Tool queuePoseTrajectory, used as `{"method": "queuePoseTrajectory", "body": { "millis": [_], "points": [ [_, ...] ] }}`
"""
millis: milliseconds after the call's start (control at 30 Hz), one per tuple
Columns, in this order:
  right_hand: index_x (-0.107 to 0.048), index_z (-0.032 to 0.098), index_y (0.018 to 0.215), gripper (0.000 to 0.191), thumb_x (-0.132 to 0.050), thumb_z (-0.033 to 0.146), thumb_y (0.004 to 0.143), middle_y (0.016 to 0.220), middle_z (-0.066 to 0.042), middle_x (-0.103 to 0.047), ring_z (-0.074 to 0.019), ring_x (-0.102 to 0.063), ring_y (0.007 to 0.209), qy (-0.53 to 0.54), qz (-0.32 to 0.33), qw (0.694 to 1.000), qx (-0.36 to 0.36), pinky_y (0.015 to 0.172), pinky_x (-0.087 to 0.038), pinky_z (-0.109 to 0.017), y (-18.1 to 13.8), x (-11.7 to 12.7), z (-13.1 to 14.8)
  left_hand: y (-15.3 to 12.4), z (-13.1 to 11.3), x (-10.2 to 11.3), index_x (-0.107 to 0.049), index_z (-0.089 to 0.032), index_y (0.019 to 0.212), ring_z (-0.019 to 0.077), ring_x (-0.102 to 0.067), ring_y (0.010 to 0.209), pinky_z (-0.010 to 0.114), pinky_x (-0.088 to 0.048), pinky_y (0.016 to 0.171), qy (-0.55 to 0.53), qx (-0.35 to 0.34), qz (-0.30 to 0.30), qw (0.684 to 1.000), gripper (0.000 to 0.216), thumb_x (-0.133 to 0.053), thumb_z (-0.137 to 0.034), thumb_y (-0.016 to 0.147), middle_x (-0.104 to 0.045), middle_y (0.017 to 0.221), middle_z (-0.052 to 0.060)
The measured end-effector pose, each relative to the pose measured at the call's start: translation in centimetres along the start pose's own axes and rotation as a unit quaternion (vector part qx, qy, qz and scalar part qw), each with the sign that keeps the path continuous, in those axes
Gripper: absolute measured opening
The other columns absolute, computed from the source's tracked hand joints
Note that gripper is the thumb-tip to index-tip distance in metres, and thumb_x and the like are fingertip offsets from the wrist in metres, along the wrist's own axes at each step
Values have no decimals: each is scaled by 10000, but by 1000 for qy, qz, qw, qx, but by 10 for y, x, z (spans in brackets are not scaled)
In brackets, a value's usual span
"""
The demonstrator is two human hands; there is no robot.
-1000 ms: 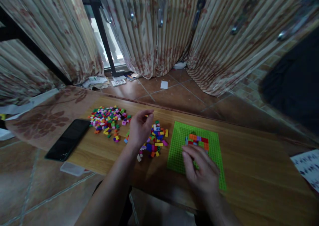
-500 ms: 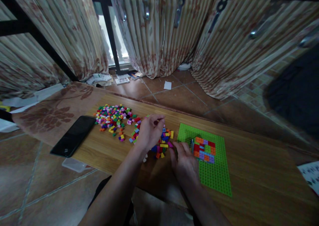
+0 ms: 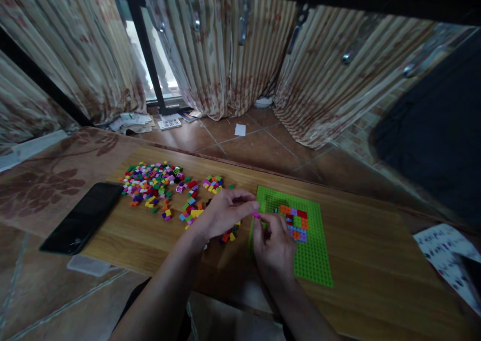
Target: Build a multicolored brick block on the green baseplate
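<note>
A small magenta building brick (image 3: pixel 256 214) is pinched between the fingertips of my right hand (image 3: pixel 275 246), over the left edge of the green baseplate (image 3: pixel 313 261). My left hand (image 3: pixel 225 213) meets it from the left, its thumb and fingers closed together at the brick's upper side. On the baseplate, partly behind my right hand, stands a block of orange, red, purple and blue bricks (image 3: pixel 300 223). Loose coloured bricks (image 3: pixel 193 213) lie beside and partly beneath my left hand.
A larger pile of small bricks (image 3: pixel 148 181) spreads over the left of the wooden table (image 3: pixel 361 251). A black phone (image 3: pixel 80 218) rests at the table's left end. A printed sheet (image 3: pixel 447 256) is at the far right, and curtains (image 3: pixel 225 55) hang behind.
My left hand has moved right, from over the loose bricks to my right hand. My right hand has lifted the magenta brick off the pile's edge. The view has turned slightly right.
</note>
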State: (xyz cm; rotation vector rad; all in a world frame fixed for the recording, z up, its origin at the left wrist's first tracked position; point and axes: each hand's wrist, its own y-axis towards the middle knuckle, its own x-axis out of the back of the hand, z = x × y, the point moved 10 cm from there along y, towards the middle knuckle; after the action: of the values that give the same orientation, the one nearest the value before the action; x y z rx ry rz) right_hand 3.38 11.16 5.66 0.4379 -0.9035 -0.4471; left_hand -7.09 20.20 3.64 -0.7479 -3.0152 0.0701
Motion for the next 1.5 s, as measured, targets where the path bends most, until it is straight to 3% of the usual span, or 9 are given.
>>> {"method": "queuePoseTrajectory", "body": {
  "millis": [167,333,600,967,1133,1233,1333,1500],
  "points": [
    [-624,198,948,122,-520,260,960,842,-31,-645,-147,-612,691,16,-14,1000,-19,637,-496,-275,2,13,-4,-2,4,-13,-724,-132,848,116,-587,705,237,-467,679,-42,32,6,999,158,-744,-232,728,-680,778,13],
    [-630,212,988,92,-557,252,949,916,-40,-662,-157,-640,794,66,13,998,11,692,-520,-279,6,18,-1,-3,14,-20,-715,-150,955,120,-619,686,259,-501,687,-157,74,13,985,265,-763,-214,703,-697,800,20],
    [-630,249,1180,248,-588,293,940,1024,-45,-651,-152,-621,794,142,71,987,-1,705,-541,-301,14,25,-12,-2,4,-30,-713,-164,1107,125,-643,760,262,-485,759,-178,38,60,981,372,-766,-217,742,-743,893,47],
    [-678,262,1163,245,-600,320,939,1093,-73,-665,-210,-664,1011,67,47,994,66,850,-572,-359,20,40,-12,-3,20,-42,-686,-175,1161,136,-637,816,276,-510,784,-220,68,56,972,452,-797,-283,736,-694,952,54],
    [-708,253,1111,287,-568,436,938,1088,-81,-652,-238,-646,1002,-3,28,1000,1,871,-558,-423,31,58,-59,1,20,-39,-713,-179,1077,162,-630,827,308,-521,796,-101,35,28,994,308,-710,-328,807,-695,902,50],
    [-713,225,1103,319,-553,446,938,1088,-96,-652,-256,-630,1019,-32,61,998,-2,885,-538,-447,30,56,-76,2,15,-42,-722,-182,1095,156,-619,768,287,-505,736,8,-13,29,999,273,-628,-300,867,-704,853,35],
    [-719,216,1096,321,-548,436,937,1109,-110,-652,-273,-613,1036,-51,84,995,8,894,-524,-471,26,51,-80,0,11,-54,-715,-193,1149,158,-632,768,281,-502,712,85,-48,49,994,294,-566,-268,906,-730,913,38],
    [-706,244,1136,303,-558,403,925,1171,-114,-633,-280,-597,1057,-76,83,993,36,910,-515,-511,21,50,-74,-5,3,-76,-704,-210,1184,178,-669,872,306,-519,806,171,-88,83,978,312,-522,-224,931,-740,1011,56]
  ]
}}
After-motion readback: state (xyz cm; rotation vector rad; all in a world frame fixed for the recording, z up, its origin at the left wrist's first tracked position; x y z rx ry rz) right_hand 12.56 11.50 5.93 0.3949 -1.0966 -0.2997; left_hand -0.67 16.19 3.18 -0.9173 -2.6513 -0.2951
